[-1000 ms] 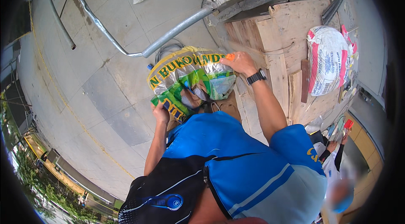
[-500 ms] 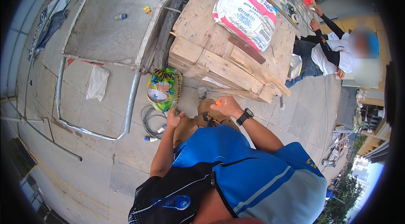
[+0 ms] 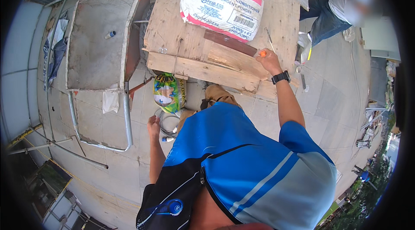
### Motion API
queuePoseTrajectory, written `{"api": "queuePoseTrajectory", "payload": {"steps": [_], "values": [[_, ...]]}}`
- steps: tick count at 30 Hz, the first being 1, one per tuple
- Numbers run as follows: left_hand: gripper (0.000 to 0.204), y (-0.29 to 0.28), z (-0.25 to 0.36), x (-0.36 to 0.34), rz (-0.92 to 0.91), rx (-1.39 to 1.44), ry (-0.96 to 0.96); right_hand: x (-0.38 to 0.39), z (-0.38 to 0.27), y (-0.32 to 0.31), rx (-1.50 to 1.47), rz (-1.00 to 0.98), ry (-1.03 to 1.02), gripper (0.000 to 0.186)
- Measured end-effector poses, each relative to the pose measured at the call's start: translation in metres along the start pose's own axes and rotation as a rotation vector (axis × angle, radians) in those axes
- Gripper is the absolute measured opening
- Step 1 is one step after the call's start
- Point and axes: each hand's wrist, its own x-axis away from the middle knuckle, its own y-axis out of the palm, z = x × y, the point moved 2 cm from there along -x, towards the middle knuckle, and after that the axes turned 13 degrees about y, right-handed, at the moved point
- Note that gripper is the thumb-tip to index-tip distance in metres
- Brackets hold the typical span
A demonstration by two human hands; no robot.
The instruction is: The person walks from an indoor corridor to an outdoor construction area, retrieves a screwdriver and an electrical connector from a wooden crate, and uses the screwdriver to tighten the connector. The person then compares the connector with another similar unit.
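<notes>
My right hand (image 3: 271, 63) is closed on a small orange object (image 3: 263, 53) whose kind I cannot make out. The arm reaches forward over the near right edge of a wooden worktop (image 3: 166, 24). Just beyond that hand, a thin pointed tool (image 3: 270, 39) lies on the wood. My left hand (image 3: 153, 126) hangs low at my left side with its fingers curled; their inside is hidden. Near it are a coiled grey cable (image 3: 167, 122) on the floor and a green and yellow printed bag (image 3: 169, 93).
A large white and pink sack (image 3: 222, 5) rests on the worktop, beside a dark brown strip (image 3: 229, 43). To the left stands a grey tub cart (image 3: 97, 41) with a metal tube handle (image 3: 128, 122). Another person (image 3: 324, 13) is at the far right, by the worktop.
My right hand has moved forward and right, from above my leg to over the worktop's edge, with the orange object. My left hand has moved left, away from the green bag. The view has shifted.
</notes>
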Motion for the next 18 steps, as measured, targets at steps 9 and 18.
{"api": "queuePoseTrajectory", "payload": {"steps": [9,18], "values": [[0.032,0.159,0.202,-0.065,-0.251,0.108,0.294,-0.062,0.112,0.024,0.42,-0.228,-0.18,0.06],[0.038,0.302,0.396,-0.104,-0.666,-0.628,1.35,-0.053,0.099,0.024,0.518,-0.324,-0.116,0.063]]}}
